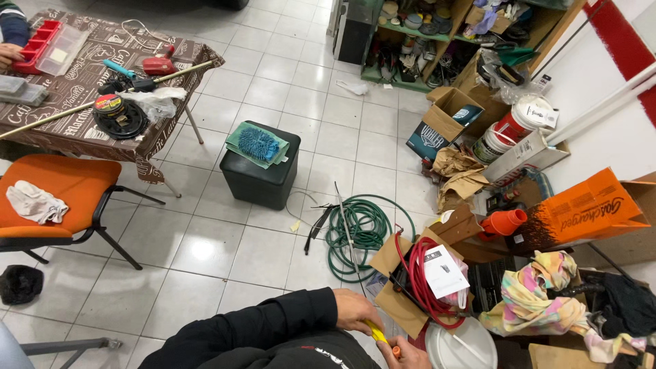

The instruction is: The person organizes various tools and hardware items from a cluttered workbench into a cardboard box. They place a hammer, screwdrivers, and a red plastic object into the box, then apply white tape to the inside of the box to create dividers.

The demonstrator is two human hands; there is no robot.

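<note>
My left hand (355, 311) reaches out of a black sleeve at the bottom of the view, its fingers closed over a slim yellow tool (375, 332). My right hand (412, 357) is cut off by the bottom edge and grips the tool's orange end (395, 352). Both hands hover just above the floor, beside an open cardboard box (389, 301) with a red cable (418, 283) and a white paper inside.
A coiled green hose (360, 229) lies on the tiled floor ahead, behind it a black stool (263, 179) with a blue mitt. An orange chair (61, 188) and a cluttered table (75, 89) stand left, where another person's hand (8, 52) rests. Boxes, buckets and shelves crowd the right.
</note>
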